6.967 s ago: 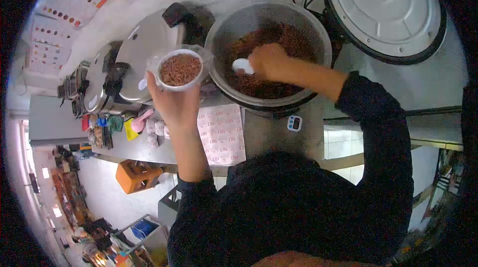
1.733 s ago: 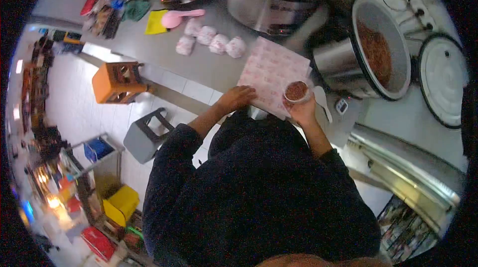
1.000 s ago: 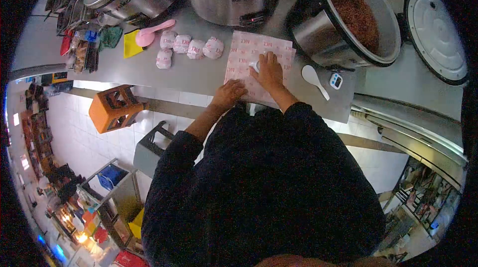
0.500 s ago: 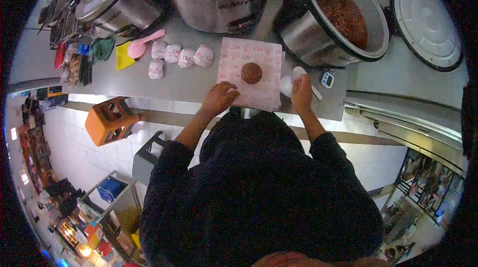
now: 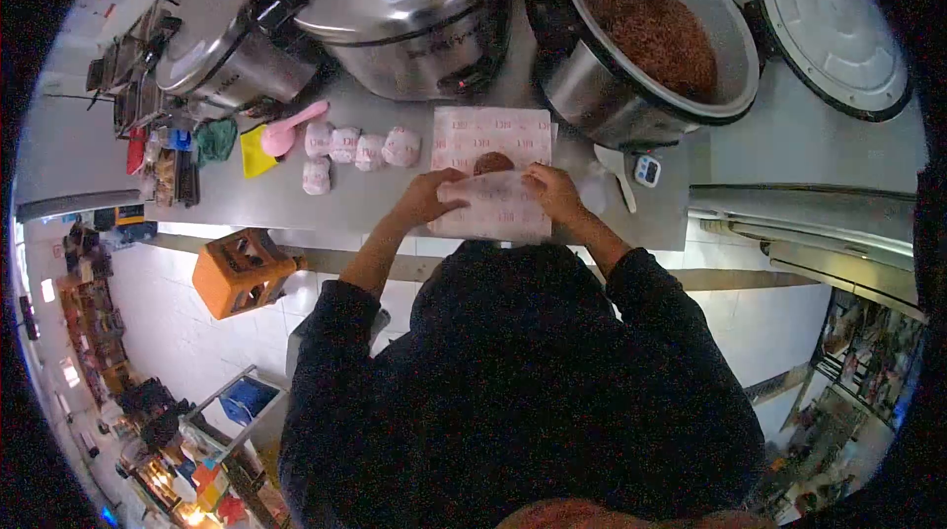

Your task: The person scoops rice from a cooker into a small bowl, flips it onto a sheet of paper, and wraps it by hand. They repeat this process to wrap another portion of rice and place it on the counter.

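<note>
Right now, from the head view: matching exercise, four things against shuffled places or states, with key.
1. top paper sheet
2. pink scoop
3. timer
4. orange stool

A. on the floor
B. next to the white paddle
C. held by left hand and right hand
D. near wrapped bundles

Pairs: 1-C, 2-D, 3-B, 4-A

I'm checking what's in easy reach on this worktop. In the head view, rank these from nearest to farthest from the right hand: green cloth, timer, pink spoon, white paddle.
From the right hand:
1. White paddle: just to its right.
2. Timer: right, beyond the paddle.
3. Pink spoon: well left.
4. Green cloth: farther left, past the spoon.
</note>
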Tool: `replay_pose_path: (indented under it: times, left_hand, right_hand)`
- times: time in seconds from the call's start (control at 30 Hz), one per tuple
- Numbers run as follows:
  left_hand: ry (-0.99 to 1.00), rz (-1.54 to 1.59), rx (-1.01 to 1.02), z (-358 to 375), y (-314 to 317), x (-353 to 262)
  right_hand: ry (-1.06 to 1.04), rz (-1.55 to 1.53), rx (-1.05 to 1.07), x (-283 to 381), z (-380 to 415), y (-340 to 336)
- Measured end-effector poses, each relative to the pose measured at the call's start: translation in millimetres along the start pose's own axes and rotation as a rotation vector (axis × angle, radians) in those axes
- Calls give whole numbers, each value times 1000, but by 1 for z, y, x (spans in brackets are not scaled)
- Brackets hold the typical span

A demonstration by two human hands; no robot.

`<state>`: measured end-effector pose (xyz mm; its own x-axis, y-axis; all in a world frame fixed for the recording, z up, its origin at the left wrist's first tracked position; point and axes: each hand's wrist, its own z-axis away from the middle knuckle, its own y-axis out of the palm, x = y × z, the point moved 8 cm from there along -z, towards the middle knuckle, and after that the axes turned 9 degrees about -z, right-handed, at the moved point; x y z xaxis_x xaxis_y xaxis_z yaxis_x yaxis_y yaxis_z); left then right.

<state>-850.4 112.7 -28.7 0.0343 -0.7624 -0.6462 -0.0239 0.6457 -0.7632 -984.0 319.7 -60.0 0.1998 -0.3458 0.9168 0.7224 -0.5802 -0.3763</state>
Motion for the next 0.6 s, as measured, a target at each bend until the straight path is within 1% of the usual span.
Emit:
replay_pose_path:
  times: [0.03, 0.07, 0.1, 0.17, 0.2, 0.23, 0.27, 0.3, 0.33, 0.37, 0.43, 0.5, 0.53, 0.57, 0.6]
  left_hand:
    - [-42, 13, 16, -4, 21, 35]
    - [-88, 26, 25, -8, 29, 57]
    - [-92, 118, -51, -19, 29, 55]
    - [-94, 241, -201, -38, 27, 57]
    - [-96, 218, -237, -43, 31, 57]
    - [-106, 147, -255, -48, 33, 56]
    - [-109, 2, -235, -51, 37, 52]
    - [-121, -145, -212, -54, 42, 49]
    - [-142, -283, -192, -59, 44, 46]
    - [-161, -407, -173, -66, 36, 41]
    - [-220, -572, -125, -69, 29, 26]
    - [-231, -629, -95, -73, 30, 18]
    - [-207, -646, -91, -73, 33, 16]
    - [-167, -665, -106, -77, 34, 15]
    - [-46, -700, -125, -88, 47, 21]
  right_hand:
    - [-7, -23, -49, 3, -7, -2]
    - [-26, -97, -134, -20, -13, -1]
    - [-57, -172, -210, -65, -25, 8]
    - [127, -353, -228, -47, -49, 3]
    - [351, -434, -154, -13, -36, 1]
    - [123, -198, -205, -42, -52, 7]
    - [-21, -182, -253, -81, -59, 10]
    - [106, 202, -235, -57, -59, 7]
    - [-192, 599, 52, -39, -64, 21]
    - [-126, 435, -18, -33, -71, 19]
    - [94, 123, -108, -45, -61, 9]
    - [-161, 254, -120, 11, -50, 8]
    - [-250, 315, -116, 25, -46, 5]
    - [-305, 359, -86, 36, -50, 8]
    - [-341, 403, -49, 41, -54, 6]
